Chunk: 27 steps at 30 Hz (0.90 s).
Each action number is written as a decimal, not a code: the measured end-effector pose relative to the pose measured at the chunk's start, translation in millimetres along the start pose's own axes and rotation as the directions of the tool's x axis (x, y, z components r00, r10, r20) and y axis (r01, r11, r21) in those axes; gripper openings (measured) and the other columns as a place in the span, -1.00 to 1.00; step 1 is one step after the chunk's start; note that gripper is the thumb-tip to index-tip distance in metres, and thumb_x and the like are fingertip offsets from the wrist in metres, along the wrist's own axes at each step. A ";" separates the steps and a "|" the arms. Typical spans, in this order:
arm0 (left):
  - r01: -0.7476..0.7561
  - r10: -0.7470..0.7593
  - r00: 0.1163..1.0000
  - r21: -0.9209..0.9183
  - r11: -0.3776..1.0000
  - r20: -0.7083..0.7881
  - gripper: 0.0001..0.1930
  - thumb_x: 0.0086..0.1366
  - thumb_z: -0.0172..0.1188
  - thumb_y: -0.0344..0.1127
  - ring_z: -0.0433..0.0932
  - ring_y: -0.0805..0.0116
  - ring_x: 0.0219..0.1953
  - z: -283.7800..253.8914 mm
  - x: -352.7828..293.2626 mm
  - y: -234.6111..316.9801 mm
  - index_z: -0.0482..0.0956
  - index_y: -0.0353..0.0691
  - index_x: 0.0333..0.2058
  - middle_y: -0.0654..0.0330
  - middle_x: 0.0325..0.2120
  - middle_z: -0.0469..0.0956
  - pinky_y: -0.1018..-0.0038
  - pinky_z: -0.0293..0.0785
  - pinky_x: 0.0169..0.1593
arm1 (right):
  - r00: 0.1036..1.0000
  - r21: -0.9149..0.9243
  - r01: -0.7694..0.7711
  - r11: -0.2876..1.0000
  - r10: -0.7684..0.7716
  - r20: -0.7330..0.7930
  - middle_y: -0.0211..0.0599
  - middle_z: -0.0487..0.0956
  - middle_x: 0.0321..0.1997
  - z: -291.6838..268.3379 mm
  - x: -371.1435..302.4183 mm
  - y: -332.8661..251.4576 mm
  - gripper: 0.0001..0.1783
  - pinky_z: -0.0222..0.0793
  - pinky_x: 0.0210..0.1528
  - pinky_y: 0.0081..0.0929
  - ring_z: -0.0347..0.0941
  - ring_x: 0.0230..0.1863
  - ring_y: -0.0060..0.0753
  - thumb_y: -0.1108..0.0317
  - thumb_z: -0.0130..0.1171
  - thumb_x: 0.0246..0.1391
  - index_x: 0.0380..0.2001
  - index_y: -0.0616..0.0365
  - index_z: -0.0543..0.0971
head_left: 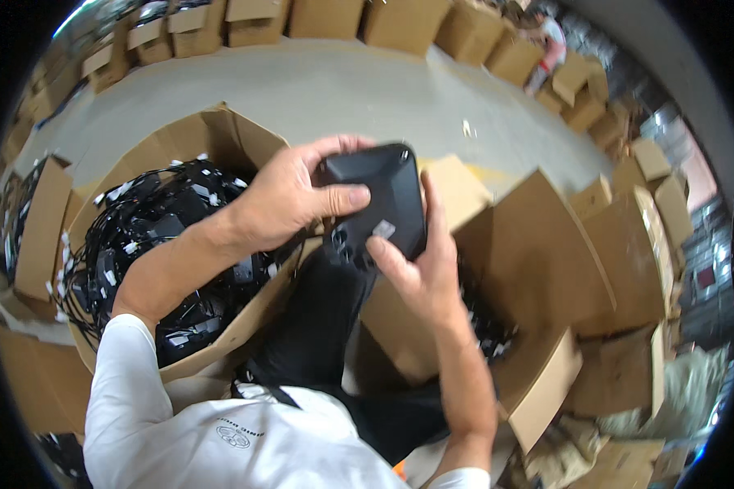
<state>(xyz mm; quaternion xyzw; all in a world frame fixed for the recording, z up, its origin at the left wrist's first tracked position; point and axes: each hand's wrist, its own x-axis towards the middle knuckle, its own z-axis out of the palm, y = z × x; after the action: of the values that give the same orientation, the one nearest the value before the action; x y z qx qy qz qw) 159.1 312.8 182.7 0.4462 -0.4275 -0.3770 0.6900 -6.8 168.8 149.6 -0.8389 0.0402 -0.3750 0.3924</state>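
Observation:
Between my two hands I hold a black plastic casing with rounded corners, a small pale label and round openings near its lower left corner. My left hand grips it from the left, thumb laid across its face. From the right and below, my right hand closes on it, its thumb pressing near the label. What the casing belongs to cannot be made out. Below my left forearm stands an open cardboard box full of black parts and cables with white connectors.
At my right is another open cardboard box with dark parts low inside. A row of cardboard boxes lines the far side of the grey floor. Another person stands among boxes at the far right. Clear plastic wrap lies at right.

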 end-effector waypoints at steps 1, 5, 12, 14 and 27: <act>-0.027 0.026 1.000 0.075 0.997 0.010 -0.32 0.22 0.42 -0.33 0.50 0.41 0.09 4.9 6.2 -1.2 0.33 -0.38 0.25 0.14 0.06 0.50 0.45 0.45 0.22 | 0.984 0.207 -0.171 0.963 0.157 0.085 0.03 0.49 0.19 -9.7 -1.0 -3.6 -0.17 0.38 0.23 -0.31 0.46 0.18 -0.20 0.20 0.46 0.03 0.27 0.39 0.35; -0.233 0.221 0.972 0.221 0.947 0.078 -0.41 0.26 0.40 -0.36 0.54 0.47 0.02 38.8 39.3 -1.9 0.38 -0.37 0.20 0.19 -0.01 0.55 0.51 0.51 0.14 | 0.945 0.298 -0.325 0.897 0.294 0.146 -0.27 0.61 -0.07 -66.3 -12.4 24.5 -0.14 0.45 0.10 -0.46 0.53 -0.03 -0.43 0.23 0.57 -0.10 0.22 0.34 0.39; -0.633 0.496 0.762 0.314 0.708 0.417 -0.20 0.19 0.45 -0.27 0.48 0.28 0.17 101.9 100.6 -31.4 0.25 -0.35 0.32 0.02 0.16 0.45 0.32 0.43 0.24 | 0.912 0.898 -0.372 0.233 0.270 0.308 -0.02 0.46 0.31 -154.0 -46.4 54.7 0.22 0.45 0.19 0.11 0.46 0.23 0.11 -0.71 -0.57 0.05 0.41 0.10 0.22; -0.853 0.581 0.481 0.196 0.485 0.657 -0.36 0.17 0.43 -0.31 0.54 0.03 0.11 127.9 121.5 -47.8 0.41 -0.39 0.18 -0.11 0.11 0.45 0.19 0.50 0.19 | 0.844 0.918 -0.385 0.092 0.437 0.310 -0.04 0.50 0.27 -179.5 -61.5 55.3 0.03 0.44 0.23 -0.08 0.50 0.21 -0.04 -0.51 -0.44 0.26 0.33 0.20 0.34; -0.694 0.172 0.717 0.668 0.268 0.676 -0.29 0.00 0.39 -0.50 0.43 -0.12 0.19 103.1 140.8 -245.2 0.41 -0.30 0.19 -0.19 0.21 0.34 0.15 0.46 0.17 | 0.231 0.516 -0.845 0.138 0.965 0.121 -0.18 0.61 -0.05 -262.6 -240.0 202.5 -0.42 0.46 0.08 -0.46 0.54 -0.05 -0.39 0.16 0.38 0.09 0.02 0.36 0.48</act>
<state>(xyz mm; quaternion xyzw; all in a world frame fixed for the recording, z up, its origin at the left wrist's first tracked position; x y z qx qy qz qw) 78.9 77.7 12.7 0.4915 -0.8213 0.0305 0.2879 -306.1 -48.9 -25.4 -0.4575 0.4945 -0.1520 0.7232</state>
